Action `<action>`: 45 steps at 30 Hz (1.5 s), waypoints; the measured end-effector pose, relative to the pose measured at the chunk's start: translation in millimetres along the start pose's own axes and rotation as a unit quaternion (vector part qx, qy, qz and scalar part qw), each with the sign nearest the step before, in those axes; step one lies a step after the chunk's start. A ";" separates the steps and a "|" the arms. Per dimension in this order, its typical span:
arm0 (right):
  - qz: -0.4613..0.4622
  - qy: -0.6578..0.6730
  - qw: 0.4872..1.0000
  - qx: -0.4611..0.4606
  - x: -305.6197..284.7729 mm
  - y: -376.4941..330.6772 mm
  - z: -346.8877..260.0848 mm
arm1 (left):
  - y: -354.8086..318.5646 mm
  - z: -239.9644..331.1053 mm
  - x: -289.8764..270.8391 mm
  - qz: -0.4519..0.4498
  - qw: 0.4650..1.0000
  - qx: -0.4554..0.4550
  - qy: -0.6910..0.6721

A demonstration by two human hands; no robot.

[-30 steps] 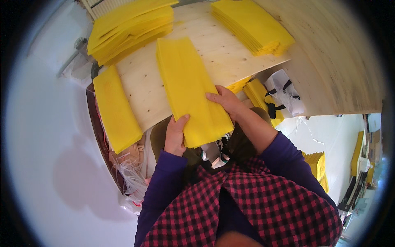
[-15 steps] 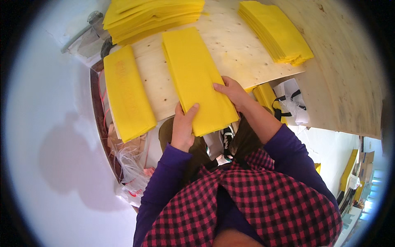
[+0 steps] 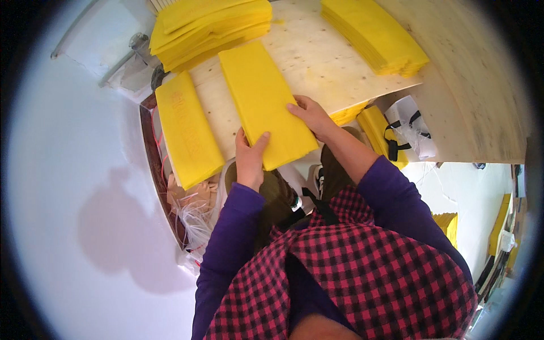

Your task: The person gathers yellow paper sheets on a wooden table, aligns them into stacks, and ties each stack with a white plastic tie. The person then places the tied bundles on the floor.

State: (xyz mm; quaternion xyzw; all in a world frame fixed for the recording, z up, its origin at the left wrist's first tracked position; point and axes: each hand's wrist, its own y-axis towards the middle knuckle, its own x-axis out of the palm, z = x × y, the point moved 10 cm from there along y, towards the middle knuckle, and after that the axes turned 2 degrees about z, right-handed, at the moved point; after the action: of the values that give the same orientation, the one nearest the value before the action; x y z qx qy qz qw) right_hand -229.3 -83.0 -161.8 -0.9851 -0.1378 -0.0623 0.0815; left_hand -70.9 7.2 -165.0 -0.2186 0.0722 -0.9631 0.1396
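A long folded bundle of yellow felt-like fabric rests its far part over the wooden table, its near end jutting past the edge toward me. My left hand grips the left side near that end, thumb on top and fingers beneath. Higher up, on the right edge, my right hand pinches it the same way. Both hands are closed on the fabric. Left of it lies another folded yellow bundle with faint reddish marks. A taller yellow pile stands behind, and a neat yellow stack sits at far right.
Below the tabletop on the right are more yellow pieces and a white bag with black straps. Clear plastic strands and brown paper gather low on the left, beside a white wall. A wooden panel rises at right.
The view has shifted a little, so the table and wall sit differently in the picture. Both hands keep their grip, and the bundle's near end has drawn slightly away from me.
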 end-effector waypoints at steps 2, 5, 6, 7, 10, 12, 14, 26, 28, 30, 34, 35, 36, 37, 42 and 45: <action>0.029 -0.041 0.999 -0.014 -10.9 2.2 -1.7 | 3.0 -3.0 3.2 -0.006 1.000 0.014 0.006; 0.039 -0.049 0.998 -0.019 -19.8 9.6 -4.1 | 14.2 -7.0 10.3 -0.024 0.999 0.020 -0.006; 0.033 -0.047 0.998 -0.018 -21.5 9.5 -2.6 | 17.4 -8.0 12.9 -0.028 0.999 0.024 -0.010; 0.029 -0.040 0.999 -0.015 -24.2 10.4 -0.9 | 20.1 -10.6 14.9 -0.026 0.999 0.020 -0.010; 0.032 -0.023 0.999 -0.028 -31.8 18.5 0.0 | 21.8 -11.4 23.3 -0.028 0.999 0.040 -0.006; 0.034 -0.019 0.999 -0.033 -35.6 24.4 0.8 | 23.4 -8.5 29.5 -0.036 0.998 0.051 0.004; 0.048 -0.024 0.999 -0.004 -40.9 28.7 6.1 | 29.7 -7.2 32.9 -0.033 0.998 0.040 0.027; 0.324 -0.077 0.931 -0.148 -277.2 -92.7 -9.8 | 30.9 -12.6 26.8 -0.008 0.995 0.066 0.071; 0.392 -0.136 0.904 -0.101 -333.9 -136.3 35.9 | 27.8 -13.8 34.1 -0.027 0.993 0.069 0.090; 0.426 -0.244 0.870 0.040 -371.1 -173.9 101.5 | 24.1 -16.3 32.3 0.004 0.993 0.052 0.108; 0.347 -0.328 0.852 0.214 -382.4 -223.5 218.9 | 20.1 -12.7 35.5 0.017 0.981 0.055 0.187; 0.324 -0.364 0.844 0.223 -375.7 -224.4 235.9 | 20.2 -14.9 31.5 0.030 0.979 0.040 0.198; 0.302 -0.399 0.829 0.249 -368.4 -223.4 252.5 | 20.2 -15.9 29.7 0.030 0.977 0.037 0.207; 0.276 -0.434 0.806 0.291 -362.5 -223.4 267.9 | 20.7 -18.6 27.0 0.030 0.980 0.026 0.195; 0.201 -0.473 0.776 0.365 -344.3 -197.6 303.1 | 26.7 -29.8 10.1 0.055 0.991 -0.017 0.124; 0.142 -0.505 0.762 0.379 -341.8 -178.7 321.8 | 28.0 -29.8 10.3 0.054 0.992 -0.003 0.115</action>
State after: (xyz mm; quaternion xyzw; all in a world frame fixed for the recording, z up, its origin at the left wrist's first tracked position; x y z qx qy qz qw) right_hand -573.5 54.4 -500.9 -0.7709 -0.0298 0.5142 0.3748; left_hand -86.4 -20.2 -193.1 -0.1024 0.1028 -0.9727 0.1813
